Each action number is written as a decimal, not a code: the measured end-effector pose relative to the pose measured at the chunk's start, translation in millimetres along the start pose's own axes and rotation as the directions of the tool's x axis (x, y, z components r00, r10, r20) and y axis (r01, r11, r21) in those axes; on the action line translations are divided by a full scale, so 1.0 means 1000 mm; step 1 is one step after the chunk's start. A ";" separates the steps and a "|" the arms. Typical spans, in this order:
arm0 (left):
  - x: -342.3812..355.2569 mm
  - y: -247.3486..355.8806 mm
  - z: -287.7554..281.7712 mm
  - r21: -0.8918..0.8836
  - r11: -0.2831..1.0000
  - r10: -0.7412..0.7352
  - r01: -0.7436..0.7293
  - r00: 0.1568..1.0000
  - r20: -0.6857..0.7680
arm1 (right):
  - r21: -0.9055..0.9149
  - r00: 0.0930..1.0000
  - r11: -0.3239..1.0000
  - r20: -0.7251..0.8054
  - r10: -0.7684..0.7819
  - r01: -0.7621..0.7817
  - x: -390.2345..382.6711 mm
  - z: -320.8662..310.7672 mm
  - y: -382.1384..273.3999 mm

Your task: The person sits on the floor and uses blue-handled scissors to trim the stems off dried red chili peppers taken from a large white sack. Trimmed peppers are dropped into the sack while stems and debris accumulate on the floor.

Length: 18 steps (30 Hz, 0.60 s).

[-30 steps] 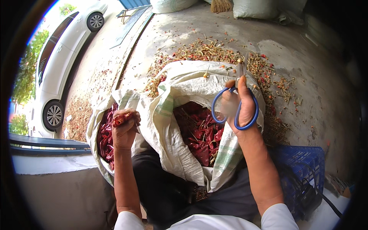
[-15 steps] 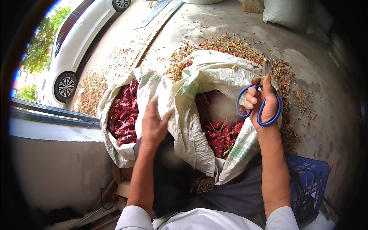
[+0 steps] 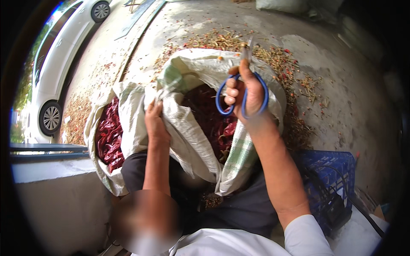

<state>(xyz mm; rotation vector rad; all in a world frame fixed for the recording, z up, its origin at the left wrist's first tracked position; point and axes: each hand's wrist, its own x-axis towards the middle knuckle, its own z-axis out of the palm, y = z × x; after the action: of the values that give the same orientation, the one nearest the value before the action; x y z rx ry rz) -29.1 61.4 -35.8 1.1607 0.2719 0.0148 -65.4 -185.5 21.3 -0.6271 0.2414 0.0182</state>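
Observation:
My right hand (image 3: pixel 253 91) is closed around a pair of scissors (image 3: pixel 246 53) with blue loop handles; the blades point up and away, almost together. It hovers over the mouth of the right woven sack (image 3: pixel 198 143), white with green stripes. Dried red chillies (image 3: pixel 224 132) lie inside that sack, partly hidden by its rim and my hand. My left hand (image 3: pixel 157 126) pinches the sack cloth at the left side of this mouth, its fingertips partly lost in the folds. Close by on the left, another white sack (image 3: pixel 132 109) holds more dried red chillies (image 3: pixel 109 138).
Stems and chilli bits (image 3: pixel 282 59) are strewn on the concrete floor (image 3: pixel 337 94) behind and right of the sacks. A blue plastic crate (image 3: pixel 331 168) stands near my right side. A low wall (image 3: pixel 60 205) is at left, with a white car (image 3: pixel 64 42) beyond.
The view has shifted, so the scene sits further left. My left hand, fingers apart before, now has hold of the sack cloth. The scissors remain in my right hand.

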 end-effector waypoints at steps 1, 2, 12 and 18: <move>0.010 0.011 0.007 -0.087 0.996 0.021 -0.016 0.998 0.062 | -0.007 1.000 1.000 -0.003 0.008 -0.008 0.000 0.005 0.001; 0.014 0.022 0.022 -0.158 0.987 0.055 -0.038 0.993 0.105 | -0.005 1.000 1.000 0.002 0.013 -0.013 0.000 0.005 0.002; 0.029 0.123 0.125 -0.041 0.933 0.359 -0.358 0.910 0.210 | -0.081 0.999 0.997 -0.040 -0.009 0.005 0.000 0.001 -0.015; 0.042 0.147 -0.068 0.529 0.801 0.179 -0.282 0.955 0.238 | -0.065 0.997 0.995 -0.001 -0.072 0.072 -0.007 -0.003 -0.026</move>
<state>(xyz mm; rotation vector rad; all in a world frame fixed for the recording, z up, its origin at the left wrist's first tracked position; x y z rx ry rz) 15.7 188.1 64.3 1.7693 -0.0388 0.0495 -70.5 -208.0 35.2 -0.7002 0.2217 -0.0448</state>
